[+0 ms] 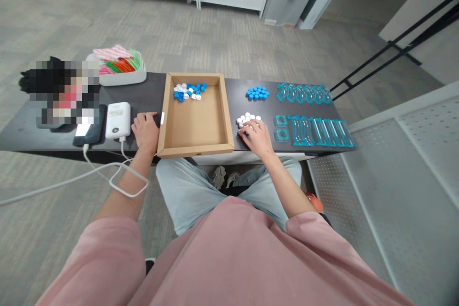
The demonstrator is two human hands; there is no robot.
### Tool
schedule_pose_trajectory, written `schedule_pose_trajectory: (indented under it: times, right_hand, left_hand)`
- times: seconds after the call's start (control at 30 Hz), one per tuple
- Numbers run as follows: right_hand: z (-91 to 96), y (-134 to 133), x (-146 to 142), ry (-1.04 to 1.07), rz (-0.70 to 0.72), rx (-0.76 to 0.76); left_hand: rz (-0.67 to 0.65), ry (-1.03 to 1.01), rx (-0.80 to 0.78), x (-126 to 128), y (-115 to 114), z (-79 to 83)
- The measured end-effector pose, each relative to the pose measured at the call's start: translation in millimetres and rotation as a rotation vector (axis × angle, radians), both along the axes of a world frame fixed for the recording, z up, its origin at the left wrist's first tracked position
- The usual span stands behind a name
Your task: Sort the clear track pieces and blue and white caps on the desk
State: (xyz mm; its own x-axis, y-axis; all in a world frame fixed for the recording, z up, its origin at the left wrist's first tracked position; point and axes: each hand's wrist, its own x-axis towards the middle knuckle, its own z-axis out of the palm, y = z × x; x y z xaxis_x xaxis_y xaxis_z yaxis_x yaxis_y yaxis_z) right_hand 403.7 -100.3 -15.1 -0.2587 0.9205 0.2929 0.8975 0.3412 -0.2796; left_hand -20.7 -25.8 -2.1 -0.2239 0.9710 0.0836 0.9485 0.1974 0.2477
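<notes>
My right hand lies over the cluster of small white hexagonal pieces, its fingers apart and fingertips touching the nearer ones. Part of that cluster is hidden under the hand. On the dark table left of the shallow cardboard box rests my left hand, fingers apart, holding nothing. Loose blue and white pieces sit in the far left part of the box. Behind the white cluster is a group of blue hexagonal pieces.
Clear teal plastic parts stand right: wavy ones, straight ones and two small squares. Left are a white power bank, a dark device, cables and a white basket of coloured strips.
</notes>
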Motion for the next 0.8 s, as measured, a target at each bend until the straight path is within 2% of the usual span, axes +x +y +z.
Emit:
schedule_pose_trajectory:
  times: [0.27, 0.37, 0.47, 0.6, 0.7, 0.8]
  right_hand:
    - [-12.6, -0.2, 2.0, 0.04, -0.048, 0.07]
    - [-10.8, -0.1, 5.6, 0.085, -0.088, 0.098]
    - [3.0, 2.3, 8.4, 0.149, -0.107, 0.101]
    - [38.3, 18.6, -3.9, 0.176, -0.09, 0.014]
    - [61.2, 49.1, -33.4, 0.15, 0.022, -0.037]
    - [67.7, 96.6, -78.1, 0.066, 0.188, -0.11]
  left_hand:
    - [0.009, -0.004, -0.024, 2.0, -1.2, 1.8]
    - [0.011, -0.003, -0.036, 2.4, -1.7, 2.7]
    - [0.012, -0.002, -0.041, 2.1, -1.9, 2.8]
    - [0.001, -0.006, -0.043, 0.1, -1.6, -0.2]
    - [-0.004, -0.002, -0.03, -0.5, -1.7, -2.1]
    - [0.013, 0.0, -0.019, 1.0, -1.5, -0.5]
